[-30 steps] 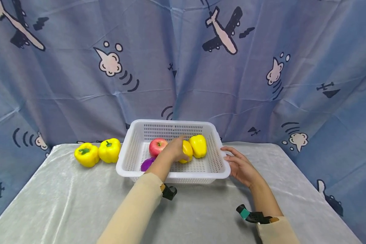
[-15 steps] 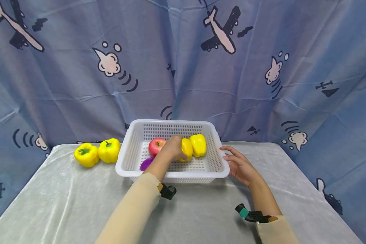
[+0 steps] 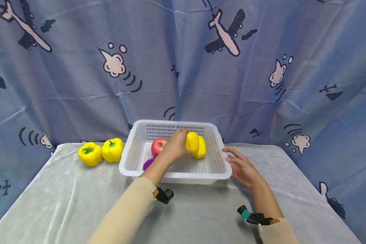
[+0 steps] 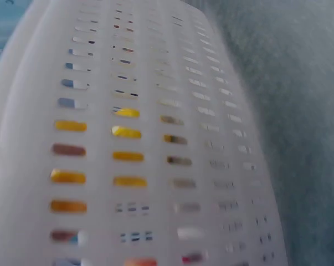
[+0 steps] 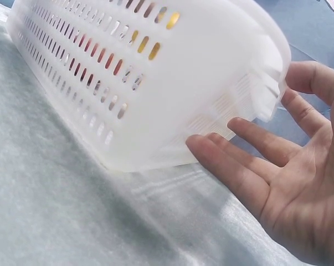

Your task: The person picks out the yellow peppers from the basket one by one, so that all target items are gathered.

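My left hand [image 3: 176, 145] grips a yellow bell pepper [image 3: 192, 141] inside the white slotted plastic basket [image 3: 174, 175]. The held pepper overlaps a second yellow bell pepper [image 3: 202, 149] at the basket's right side. A red apple [image 3: 157, 146] lies left of this hand, and a smooth purple thing [image 3: 148, 164] is partly hidden by the forearm. At the basket's right end, my right hand [image 3: 242, 167] touches the rim with its fingers extended; the right wrist view shows those fingers [image 5: 227, 166] against the end wall. Through the slots in the left wrist view, yellow patches show.
Two more yellow bell peppers, one with a green stem [image 3: 90, 154] and one beside it [image 3: 113, 150], stand left of the basket. A pale cloth [image 3: 201, 217] covers the table. Behind hangs a blue curtain [image 3: 158, 61] with printed airplanes.
My left hand has raised the yellow bell pepper from the basket's floor, and it now covers more of the pepper beside it. My right hand has stayed at the basket's end.
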`<action>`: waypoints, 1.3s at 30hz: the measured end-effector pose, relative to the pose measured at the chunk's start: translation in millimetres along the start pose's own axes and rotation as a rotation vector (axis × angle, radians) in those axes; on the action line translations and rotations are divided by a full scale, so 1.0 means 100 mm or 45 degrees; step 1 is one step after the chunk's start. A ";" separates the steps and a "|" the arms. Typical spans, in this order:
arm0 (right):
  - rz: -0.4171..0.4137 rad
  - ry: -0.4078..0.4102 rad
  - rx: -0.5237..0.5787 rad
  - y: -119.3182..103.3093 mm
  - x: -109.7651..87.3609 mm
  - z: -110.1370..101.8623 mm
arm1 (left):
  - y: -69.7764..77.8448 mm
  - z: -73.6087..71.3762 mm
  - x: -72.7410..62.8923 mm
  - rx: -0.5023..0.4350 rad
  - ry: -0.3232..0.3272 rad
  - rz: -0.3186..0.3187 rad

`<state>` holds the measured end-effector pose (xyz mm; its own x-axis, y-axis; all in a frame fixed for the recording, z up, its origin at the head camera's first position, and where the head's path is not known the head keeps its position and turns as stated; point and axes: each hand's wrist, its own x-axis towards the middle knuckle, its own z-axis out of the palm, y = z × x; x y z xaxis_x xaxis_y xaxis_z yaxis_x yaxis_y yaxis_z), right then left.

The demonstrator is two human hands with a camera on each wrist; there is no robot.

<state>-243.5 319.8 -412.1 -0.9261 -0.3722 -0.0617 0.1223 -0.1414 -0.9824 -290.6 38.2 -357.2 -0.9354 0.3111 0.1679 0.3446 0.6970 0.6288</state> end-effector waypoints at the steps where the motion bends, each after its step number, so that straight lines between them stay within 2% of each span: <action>1: -0.006 -0.007 0.005 0.00 0.00 0.00 | 0.01 -0.02 -0.02 0.006 0.008 0.012; 5: -0.024 -0.020 0.006 -0.01 -0.01 -0.02 | 0.05 -0.09 -0.10 0.003 0.051 0.078; 9: -0.028 -0.027 -0.004 -0.01 -0.03 -0.04 | 0.06 -0.16 -0.21 -0.019 0.130 0.146; 18: -0.045 -0.048 -0.005 0.01 -0.06 -0.06 | -0.03 -0.35 -0.55 -0.040 0.322 0.265; 27: -0.056 -0.055 -0.008 0.00 -0.05 -0.07 | -0.13 -0.49 -0.83 -0.034 0.416 0.320; 32: -0.045 -0.060 -0.002 0.01 -0.02 -0.04 | -0.23 -0.56 -1.00 -0.010 0.465 0.349; 39: -0.027 -0.042 -0.009 0.01 0.01 -0.01 | -0.46 -0.69 -1.22 0.040 0.518 0.302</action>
<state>-244.7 319.8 -413.7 -0.9162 -0.3991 -0.0352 0.1001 -0.1429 -0.9847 -198.0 -75.7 -354.2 -0.7832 0.1896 0.5921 0.5488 0.6583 0.5152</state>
